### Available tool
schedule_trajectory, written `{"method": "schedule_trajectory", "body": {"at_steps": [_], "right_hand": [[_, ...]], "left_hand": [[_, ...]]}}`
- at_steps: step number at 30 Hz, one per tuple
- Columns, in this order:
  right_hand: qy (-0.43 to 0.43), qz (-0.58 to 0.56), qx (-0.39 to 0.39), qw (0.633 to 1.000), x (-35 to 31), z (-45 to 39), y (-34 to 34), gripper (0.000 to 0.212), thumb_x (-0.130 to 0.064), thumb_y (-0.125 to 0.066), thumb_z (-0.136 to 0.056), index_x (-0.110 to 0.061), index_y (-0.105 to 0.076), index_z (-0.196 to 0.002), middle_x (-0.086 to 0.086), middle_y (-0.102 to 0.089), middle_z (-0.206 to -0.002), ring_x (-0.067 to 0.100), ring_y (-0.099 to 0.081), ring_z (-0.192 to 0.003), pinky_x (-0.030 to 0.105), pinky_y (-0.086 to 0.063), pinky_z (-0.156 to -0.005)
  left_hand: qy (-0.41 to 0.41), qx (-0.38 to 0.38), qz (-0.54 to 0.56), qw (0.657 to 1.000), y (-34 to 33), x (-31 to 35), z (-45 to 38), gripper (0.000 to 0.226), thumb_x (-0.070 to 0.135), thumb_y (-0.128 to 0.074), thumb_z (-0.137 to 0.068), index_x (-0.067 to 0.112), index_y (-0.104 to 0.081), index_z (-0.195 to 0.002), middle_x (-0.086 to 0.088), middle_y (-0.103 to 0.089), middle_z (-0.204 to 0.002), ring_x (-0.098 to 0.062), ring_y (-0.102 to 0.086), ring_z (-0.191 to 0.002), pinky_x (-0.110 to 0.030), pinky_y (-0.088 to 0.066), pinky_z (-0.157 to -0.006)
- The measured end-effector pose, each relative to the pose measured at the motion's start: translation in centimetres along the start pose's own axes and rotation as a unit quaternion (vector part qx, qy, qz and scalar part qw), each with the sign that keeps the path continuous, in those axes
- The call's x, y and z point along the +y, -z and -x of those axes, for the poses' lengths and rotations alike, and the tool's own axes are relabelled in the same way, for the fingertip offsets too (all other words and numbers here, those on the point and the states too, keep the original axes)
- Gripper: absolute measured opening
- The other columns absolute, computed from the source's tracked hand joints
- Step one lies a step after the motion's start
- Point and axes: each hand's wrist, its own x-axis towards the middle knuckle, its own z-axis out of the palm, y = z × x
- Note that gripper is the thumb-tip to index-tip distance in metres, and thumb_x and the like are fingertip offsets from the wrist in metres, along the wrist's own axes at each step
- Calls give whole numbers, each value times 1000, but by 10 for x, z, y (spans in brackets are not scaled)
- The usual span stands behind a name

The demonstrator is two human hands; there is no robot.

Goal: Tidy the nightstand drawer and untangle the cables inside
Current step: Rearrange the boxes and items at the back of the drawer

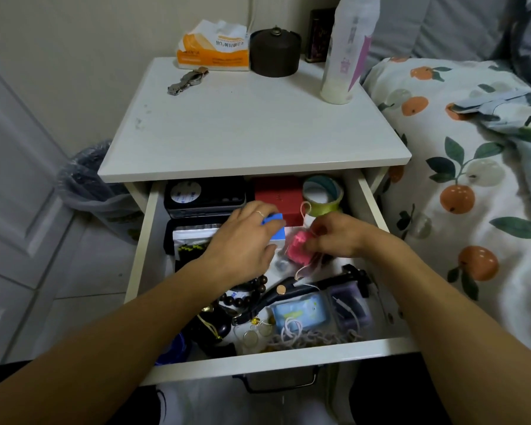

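Both bare forearms come in from the bottom corners and angle toward each other, so the hands end up close together but not touching. The left hand point(242, 240) is palm down with a thin ring on one finger, fingers curled forward and wrapped round something it's holding. The right hand point(334, 237) sits just beside it, turned inward, thumb and fingertips bunched into a pinch, though I can't really make out the fingertips themselves.
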Motion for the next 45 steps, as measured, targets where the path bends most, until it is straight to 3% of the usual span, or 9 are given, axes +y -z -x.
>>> {"method": "schedule_trajectory", "body": {"at_steps": [4,10,14,21,27,33,37,41,45], "right_hand": [[-21,-34,-15,999,-1,5,6,30,-36,-68,-87,-6,-71,-91,15,-70,-95,26,-65,-88,41,-52,-88],[-6,-27,17,999,11,12,8,24,-29,-72,-83,-14,-70,-102,7,-69,-99,22,-64,-94,38,-53,-89],[27,-16,88,996,17,14,5,43,-29,-79,-79,-23,-65,-119,-1,-66,-108,16,-61,-89,26,-47,-80],[27,-82,93,992,11,4,-6,54,-25,-85,-75,-17,-63,-123,-1,-66,-103,11,-61,-85,9,-42,-64],[9,-190,72,979,8,1,-7,43,-10,-85,-73,-9,-66,-112,2,-68,-98,16,-65,-90,19,-50,-75],[-26,-83,187,979,6,-2,-16,15,-21,-81,-76,-15,-67,-75,0,-68,-75,14,-65,-73,23,-47,-60],[-27,-68,168,983,3,-4,-22,7,-16,-75,-79,-10,-73,-82,7,-72,-82,20,-68,-82,28,-53,-70],[-8,-159,128,979,6,-4,-15,12,-11,-79,-79,-8,-75,-90,15,-73,-91,23,-67,-85,39,-54,-86],[-8,-204,90,975,10,0,-12,26,2,-65,-86,-2,-70,-111,10,-71,-96,17,-62,-84,29,-52,-83]], "left_hand": [[-40,-55,25,997,0,21,4,23,30,-56,-86,27,-68,-104,7,-63,-103,-19,-59,-102,-36,-49,-79],[-53,-164,79,982,-11,20,11,37,25,-53,-85,36,-65,-118,11,-67,-112,-13,-58,-105,-32,-52,-80],[-13,-154,122,980,-10,15,9,17,32,-58,-89,32,-73,-95,13,-66,-79,-8,-60,-83,-28,-49,-69],[-12,-172,199,965,-11,13,12,11,16,-61,-82,24,-69,-80,10,-68,-85,-5,-59,-82,-32,-51,-77],[11,-175,245,953,-11,12,10,11,21,-62,-84,26,-71,-87,16,-70,-84,2,-62,-83,-23,-52,-76],[37,-156,243,957,-16,13,10,58,22,-55,-90,28,-42,-146,19,-72,-93,13,-61,-83,-19,-52,-77],[39,-160,242,956,-18,12,10,62,21,-52,-90,27,-37,-149,11,-72,-90,-6,-67,-81,-35,-57,-79],[64,-120,236,962,-22,8,9,45,24,-58,-94,18,-54,-138,5,-68,-119,-3,-62,-104,-25,-50,-96],[96,-86,277,952,-24,12,9,38,19,-61,-94,16,-61,-131,2,-68,-121,-3,-62,-107,-18,-46,-98]]}}
